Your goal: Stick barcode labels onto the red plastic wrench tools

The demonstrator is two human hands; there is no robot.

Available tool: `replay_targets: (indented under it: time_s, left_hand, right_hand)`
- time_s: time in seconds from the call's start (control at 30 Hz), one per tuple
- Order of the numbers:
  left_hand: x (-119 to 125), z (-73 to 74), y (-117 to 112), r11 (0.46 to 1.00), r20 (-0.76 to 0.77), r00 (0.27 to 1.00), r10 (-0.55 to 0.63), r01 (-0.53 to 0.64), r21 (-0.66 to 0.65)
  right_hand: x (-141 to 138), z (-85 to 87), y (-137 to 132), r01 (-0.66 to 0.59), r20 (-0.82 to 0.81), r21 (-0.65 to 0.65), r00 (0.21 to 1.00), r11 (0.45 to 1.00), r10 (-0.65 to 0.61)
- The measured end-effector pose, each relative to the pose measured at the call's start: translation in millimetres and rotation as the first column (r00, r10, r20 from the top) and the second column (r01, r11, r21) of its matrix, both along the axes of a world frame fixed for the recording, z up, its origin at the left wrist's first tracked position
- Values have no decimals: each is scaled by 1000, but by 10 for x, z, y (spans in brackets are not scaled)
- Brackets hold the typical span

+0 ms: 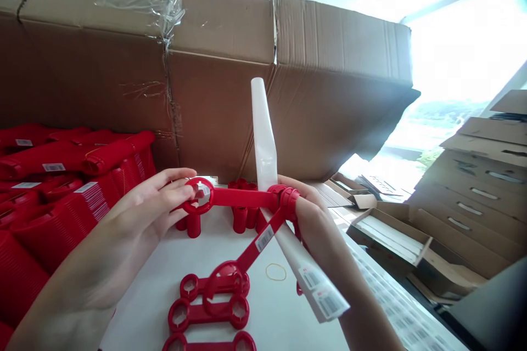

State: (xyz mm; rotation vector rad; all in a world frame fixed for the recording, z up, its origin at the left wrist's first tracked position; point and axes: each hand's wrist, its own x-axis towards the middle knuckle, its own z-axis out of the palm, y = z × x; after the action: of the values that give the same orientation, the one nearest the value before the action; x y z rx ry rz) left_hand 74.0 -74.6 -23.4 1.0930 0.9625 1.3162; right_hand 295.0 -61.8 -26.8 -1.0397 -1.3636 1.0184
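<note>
My left hand [144,214] is closed, its fingertips at the ring end of a red plastic double-ring link [241,197]. A small pale label shows inside that ring. In my right hand [317,211] are the stacked far ends of this link and a second red link [259,242], which slants down toward me and bears a barcode label. The same hand grips a long white strip [265,148] with barcode labels near its lower end. Its fingers are partly hidden behind the red rings. Below, several red links [212,312] lie in a column on the white table [144,285].
Stacks of red links [74,175] fill the left side. More red pieces [242,216] stand behind my hands. A yellow rubber band [275,271] and label sheets [395,296] lie on the table. Large cardboard boxes [222,104] lean across the back; an open carton [391,236] is at right.
</note>
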Motion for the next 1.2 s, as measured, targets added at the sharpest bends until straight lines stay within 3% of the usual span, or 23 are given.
replay_targets:
  time_s: [0.07, 0.17, 0.23, 0.27, 0.33, 0.43, 0.5, 0.57, 0.9, 1.2]
  left_hand:
    - [14, -13, 6, 990, -164, 978, 130, -120, 69]
    - [63, -24, -52, 892, -399, 803, 443, -352, 282]
    - [91, -15, -134, 803, -390, 710, 587, -447, 394]
    - [99, -8, -177, 787, -365, 709, 604, -457, 415]
    - [108, 1, -244, 808, -305, 779, 548, -398, 434]
    - [132, -12, -275, 888, -276, 899, 340, -210, 408]
    - [167, -33, -264, 930, -266, 940, 214, -113, 350]
    - [210, -54, -248, 948, -250, 953, 168, -87, 307]
    - [247, -68, -239, 903, -321, 871, 372, -260, 342]
    - [218, -80, -226, 923, -336, 885, 321, -213, 320]
  right_hand:
    - [-18, -35, -2, 67, 50, 75, 996, 995, -70]
    - [-22, -112, 4, 159, 181, 208, 964, 965, -197]
    - [-24, -155, -1, 185, 250, 263, 935, 947, -252]
    - [-29, -171, -7, 189, 268, 280, 926, 941, -266]
    - [-44, -186, -26, 181, 282, 307, 920, 934, -271]
    - [-72, -188, -54, 137, 297, 327, 924, 935, -239]
    - [-87, -185, -69, 119, 303, 331, 926, 936, -225]
    - [-98, -185, -83, 116, 303, 334, 927, 936, -222]
    - [-142, -177, -127, 84, 330, 347, 921, 934, -205]
    - [-141, -176, -136, 63, 315, 296, 936, 953, -159]
